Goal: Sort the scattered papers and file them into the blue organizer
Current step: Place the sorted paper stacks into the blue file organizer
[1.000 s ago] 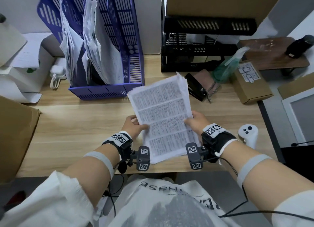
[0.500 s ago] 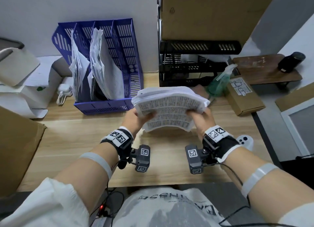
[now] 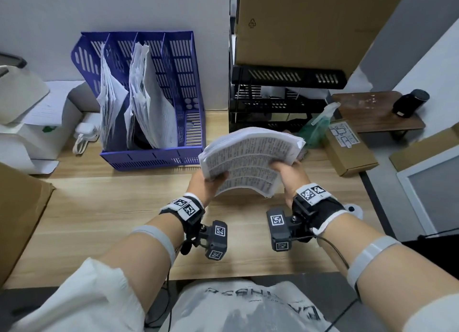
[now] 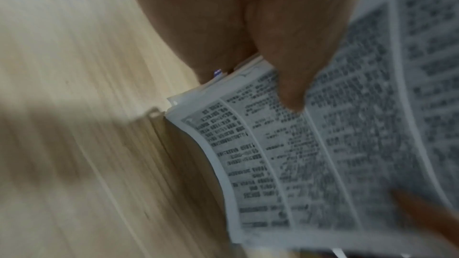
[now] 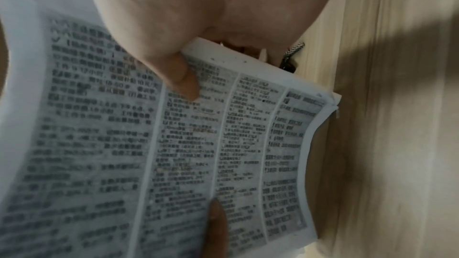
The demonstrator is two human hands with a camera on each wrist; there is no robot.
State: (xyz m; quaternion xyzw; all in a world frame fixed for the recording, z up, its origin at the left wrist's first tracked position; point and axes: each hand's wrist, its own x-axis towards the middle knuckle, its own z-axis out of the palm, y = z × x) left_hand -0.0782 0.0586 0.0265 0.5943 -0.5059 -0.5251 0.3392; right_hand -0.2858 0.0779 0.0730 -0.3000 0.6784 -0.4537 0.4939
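From the head view, the stack of papers (image 3: 250, 157), upright a second ago, now lies tipped forward and bowed above the desk (image 3: 104, 207), just right of the blue organizer (image 3: 149, 155), so filing looks near. In the wrist views, the left hand (image 4: 248, 26) and right hand (image 5: 198, 17) each pinch an edge, thumb on top.

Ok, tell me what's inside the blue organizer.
The blue organizer holds two upright paper bundles in its left and middle slots. The rightmost slot looks empty. The slot bottoms are hidden by the front wall.
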